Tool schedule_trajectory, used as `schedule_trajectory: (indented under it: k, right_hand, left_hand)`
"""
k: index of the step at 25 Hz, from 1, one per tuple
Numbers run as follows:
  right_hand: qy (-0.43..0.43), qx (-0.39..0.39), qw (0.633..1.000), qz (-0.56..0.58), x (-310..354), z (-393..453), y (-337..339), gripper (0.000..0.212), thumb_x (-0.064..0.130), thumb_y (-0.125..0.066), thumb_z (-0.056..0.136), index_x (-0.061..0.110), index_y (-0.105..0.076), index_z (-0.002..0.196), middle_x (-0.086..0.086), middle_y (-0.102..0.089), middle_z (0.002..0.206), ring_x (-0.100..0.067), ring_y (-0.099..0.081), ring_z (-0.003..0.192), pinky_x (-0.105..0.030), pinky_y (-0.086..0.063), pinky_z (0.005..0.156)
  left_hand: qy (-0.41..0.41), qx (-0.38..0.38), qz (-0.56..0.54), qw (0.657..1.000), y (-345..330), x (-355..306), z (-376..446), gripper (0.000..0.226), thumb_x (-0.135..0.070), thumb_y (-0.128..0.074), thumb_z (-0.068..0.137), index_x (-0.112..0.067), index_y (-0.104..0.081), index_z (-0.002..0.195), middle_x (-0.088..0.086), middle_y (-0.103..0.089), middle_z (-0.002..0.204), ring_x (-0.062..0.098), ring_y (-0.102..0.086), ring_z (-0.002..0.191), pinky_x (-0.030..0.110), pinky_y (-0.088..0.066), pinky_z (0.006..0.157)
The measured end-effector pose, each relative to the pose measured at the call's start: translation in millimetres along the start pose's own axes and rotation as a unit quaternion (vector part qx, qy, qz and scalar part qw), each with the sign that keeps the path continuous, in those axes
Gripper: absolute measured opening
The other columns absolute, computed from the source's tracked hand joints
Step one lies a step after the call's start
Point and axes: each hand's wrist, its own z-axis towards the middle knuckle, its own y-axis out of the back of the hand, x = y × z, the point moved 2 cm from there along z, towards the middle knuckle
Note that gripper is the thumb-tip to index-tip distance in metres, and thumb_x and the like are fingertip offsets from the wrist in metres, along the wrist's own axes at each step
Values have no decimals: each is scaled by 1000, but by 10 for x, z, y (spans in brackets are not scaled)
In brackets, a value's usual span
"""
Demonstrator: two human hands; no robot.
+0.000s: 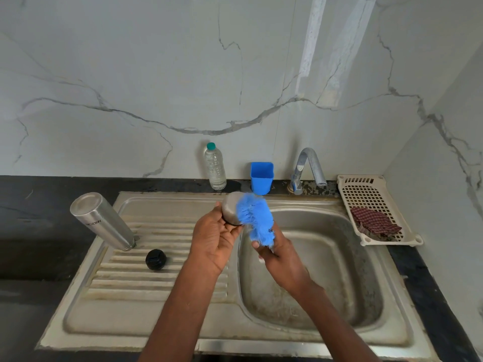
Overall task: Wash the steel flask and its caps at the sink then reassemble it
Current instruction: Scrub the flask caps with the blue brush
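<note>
Her left hand (214, 239) cups the steel cap (230, 209) over the sink (339, 333) so drips fall in; her right hand (281, 259) grips the brush (256, 218) scrubbing it.

Basin (326, 270) lies open under the hands; steel flask (103, 222) and black cap (156, 259) crowd the drainboard (146, 283).

Evenly, softly lit; pale glare streak on wall above the tap (308, 167). Faint shadows. Strong wide-angle bending toward edges; blue brush (254, 218) motion-blurred.

Home kitchen: steel sink (261, 333), faucet (308, 168).
</note>
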Motion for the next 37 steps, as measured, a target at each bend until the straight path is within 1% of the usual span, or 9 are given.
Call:
schedule_trajectory:
  k: [3,5,8,11,17,22,28,33,37]
  right_hand:
    - [-3,35,999,40,91,7,6,44,23,-62,104,42,-47,141,11,-70,101,-5,-59,73,-41,-58,75]
    - [-15,27,999,37,101,11,36,44,24,-63,103,43,-47,138,14,-70,96,-5,-58,68,-45,-58,75]
    - [-33,23,999,22,84,43,99,40,27,-65,101,45,-46,132,21,-68,84,-3,-55,61,-37,-51,68]
    - [-25,17,1000,-5,164,84,161,34,29,-64,101,42,-49,129,21,-67,76,-4,-57,58,-30,-44,66]
    - [21,17,981,-191,344,-40,148,37,48,-55,102,41,-38,134,8,-58,63,-8,-53,57,-34,-43,61]
    - [-42,-6,982,-183,374,90,187,36,51,-55,100,43,-43,133,11,-62,74,-10,-58,68,-34,-45,62]
    - [-83,-18,982,-166,390,54,258,30,47,-59,97,47,-50,126,10,-65,72,-8,-61,63,-36,-52,62]
    - [-82,-4,981,-177,437,-9,215,27,47,-59,97,51,-49,122,9,-65,70,-9,-62,61,-38,-53,61]
    - [-91,-22,982,-163,480,59,225,24,46,-60,97,46,-53,121,12,-65,73,-7,-61,65,-32,-47,59]
  left_hand:
    - [9,-9,-36,999,41,-10,8,19,-1,-50,104,0,-67,112,19,-78,105,27,-78,91,42,-59,89]
    - [9,-12,-37,999,72,-39,8,20,-2,-53,103,1,-65,119,22,-77,110,29,-78,94,43,-60,87]
    - [-8,-14,-28,999,123,-62,40,20,-6,-55,103,1,-63,119,22,-77,111,30,-78,93,41,-65,81]
    - [-63,-36,26,997,164,-69,84,20,-17,-53,109,-1,-65,112,23,-75,113,28,-76,97,41,-65,81]
    - [-170,-39,162,971,220,-103,113,37,-26,-46,113,0,-71,103,16,-79,103,24,-77,96,40,-59,95]
    - [-215,-28,222,951,251,-14,78,30,-27,-53,109,-6,-75,107,12,-81,104,26,-78,100,28,-62,84]
    - [-251,-26,223,942,245,-60,52,26,-26,-55,108,-8,-74,105,13,-80,102,28,-77,101,33,-62,86]
    - [-263,-22,248,932,277,-57,107,30,-31,-56,109,-7,-73,107,21,-77,105,44,-72,106,55,-58,100]
    - [-262,-13,258,930,265,-33,86,30,-31,-55,109,-6,-72,108,17,-79,105,34,-76,104,51,-59,99]
